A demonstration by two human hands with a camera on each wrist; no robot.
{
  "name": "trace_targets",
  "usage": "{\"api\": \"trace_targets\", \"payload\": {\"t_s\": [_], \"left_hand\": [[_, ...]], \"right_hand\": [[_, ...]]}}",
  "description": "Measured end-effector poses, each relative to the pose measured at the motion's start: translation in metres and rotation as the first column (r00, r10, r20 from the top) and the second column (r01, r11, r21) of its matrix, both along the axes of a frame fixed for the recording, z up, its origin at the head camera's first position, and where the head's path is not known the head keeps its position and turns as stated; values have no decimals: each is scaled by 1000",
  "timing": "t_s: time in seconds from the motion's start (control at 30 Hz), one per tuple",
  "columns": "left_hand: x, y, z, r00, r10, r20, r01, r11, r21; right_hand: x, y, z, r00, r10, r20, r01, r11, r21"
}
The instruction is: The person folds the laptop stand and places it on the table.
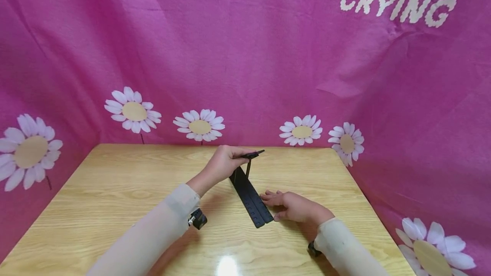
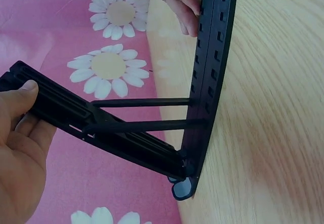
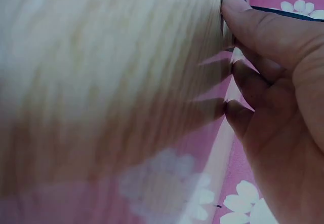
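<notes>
Left hand point(image 1: 226, 162) pinches the raised panel point(image 2: 61, 105) of a black, slotted folding stand point(image 1: 249, 197); right hand point(image 1: 294, 206), fingers loosely extended, at its right edge. Stand sits centrally on yellowish wood-grain table point(image 1: 115, 203) — pink daisy-print cloth point(image 1: 245, 67) beyond.

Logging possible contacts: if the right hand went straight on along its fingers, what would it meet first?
The right hand would probably meet the black stand's slotted base first; depth is unclear, and they may already touch.
</notes>
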State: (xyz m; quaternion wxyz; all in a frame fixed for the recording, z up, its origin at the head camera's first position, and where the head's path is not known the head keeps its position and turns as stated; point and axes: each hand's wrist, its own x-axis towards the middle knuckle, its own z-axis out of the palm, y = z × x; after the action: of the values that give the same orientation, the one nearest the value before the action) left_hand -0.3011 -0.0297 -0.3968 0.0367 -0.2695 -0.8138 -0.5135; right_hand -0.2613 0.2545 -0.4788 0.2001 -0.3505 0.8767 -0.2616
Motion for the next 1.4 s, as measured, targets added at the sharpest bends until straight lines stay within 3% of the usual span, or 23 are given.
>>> {"api": "trace_targets", "payload": {"t_s": [0.27,0.4,0.6,0.7,0.83,0.93,1.4], "left_hand": [[-4,-2,-2,999,-33,40,31,998,50],[-6,-3,-1,999,-39,22,38,998,50],[-4,-3,-1,999,-16,42,13,998,68],[-1,-2,-3,997,-10,72,5,998,70],[0,-2,-4,999,-6,54,3,998,61],[-2,-3,-4,1000,-6,27,4,998,60],[-10,-10,-9,998,-49,44,43,992,119]], "right_hand": [[-1,-2,-5,998,-28,-49,27,999,-22],[-2,-5,-6,996,-41,-74,39,999,-38],[-2,-12,-5,994,3,-105,-8,999,-43],[-3,-14,-6,997,-3,-83,0,1000,-29],[-3,-17,-6,999,-6,-46,5,1000,-14],[-3,-21,-6,999,8,-45,-9,1000,-17],[0,-37,-12,999,-40,-34,39,999,-23]]}}
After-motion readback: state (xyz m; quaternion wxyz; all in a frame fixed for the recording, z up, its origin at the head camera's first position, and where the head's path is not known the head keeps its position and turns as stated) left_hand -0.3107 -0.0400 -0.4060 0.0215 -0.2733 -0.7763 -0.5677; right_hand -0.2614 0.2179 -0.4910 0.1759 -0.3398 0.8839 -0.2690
